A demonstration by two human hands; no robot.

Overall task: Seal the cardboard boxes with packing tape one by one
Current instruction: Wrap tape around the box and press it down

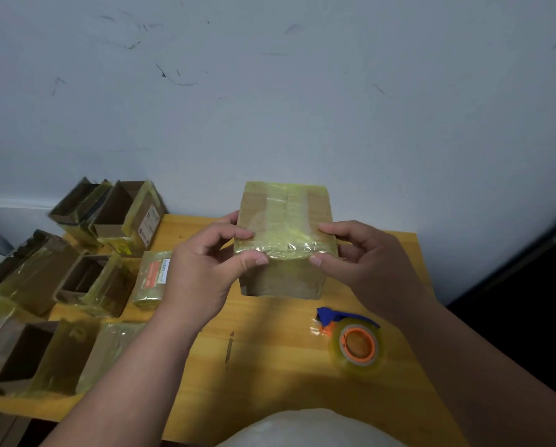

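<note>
A small cardboard box [286,217] wrapped in yellowish clear tape stands in the middle of the wooden table [270,366]. My left hand [202,269] grips its near left top edge, thumb on the front rim and fingers on top. My right hand [364,259] grips the near right top edge in the same way. A roll of clear packing tape [357,346] with an orange core, in a blue dispenser, lies on the table in front of the box, under my right forearm.
Several open, tape-covered cardboard boxes [76,279] crowd the table's left side, two more [121,214] against the wall. A flat taped packet [154,279] with an orange label lies beside my left hand. A grey wall stands close behind; the table's right edge drops into dark space.
</note>
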